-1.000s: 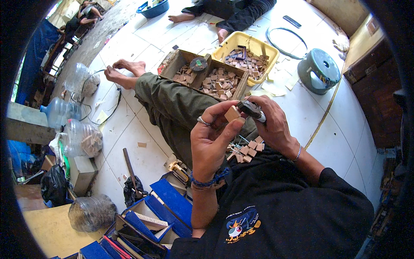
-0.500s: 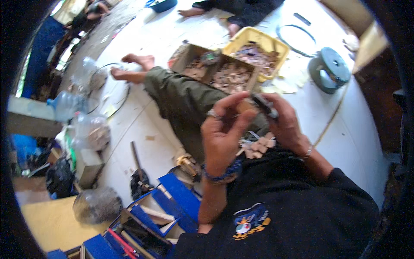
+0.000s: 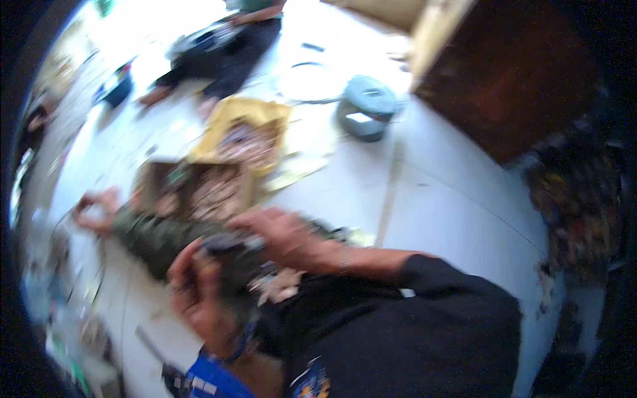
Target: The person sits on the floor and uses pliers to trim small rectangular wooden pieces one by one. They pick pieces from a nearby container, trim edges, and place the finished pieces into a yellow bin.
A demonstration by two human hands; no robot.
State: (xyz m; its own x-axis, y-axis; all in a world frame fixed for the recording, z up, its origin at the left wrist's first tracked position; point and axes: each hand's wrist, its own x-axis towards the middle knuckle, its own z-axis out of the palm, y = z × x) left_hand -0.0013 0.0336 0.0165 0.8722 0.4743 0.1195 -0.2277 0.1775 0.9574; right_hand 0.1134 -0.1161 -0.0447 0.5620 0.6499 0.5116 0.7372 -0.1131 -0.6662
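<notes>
Although blur smears much of the head view, the wooden box (image 3: 251, 192) can be made out beyond the person's two hands, standing on the white floor (image 3: 458, 186) with many small wood pieces (image 3: 215, 192) inside. On the near side of the wooden box, the left hand (image 3: 202, 285) is raised with its fingers curled, the thumb and a finger pinching a tan block (image 3: 208, 268) whose exact shape is too blurred to tell. The right hand (image 3: 275, 232), just in front of the wooden box, is closed around a dark tool (image 3: 222, 243). The tool is just beside the block; whether they touch cannot be told. Nearer the person than the wooden box, a loose heap of wood (image 3: 277, 285) lies by the black shirt (image 3: 411, 325). A blue band (image 3: 242, 341) circles the left wrist, a thin bracelet (image 3: 344, 259) the right. Along the near side of the wooden box runs a leg in green trousers (image 3: 149, 239), with a bare foot (image 3: 96, 211) to its left. Just behind the box sits a yellow basin (image 3: 212, 129) with more pieces. Farther right of the box stands a round grey-green drum (image 3: 366, 109). Beyond the box, another person in dark trousers (image 3: 245, 63) sits.
</notes>
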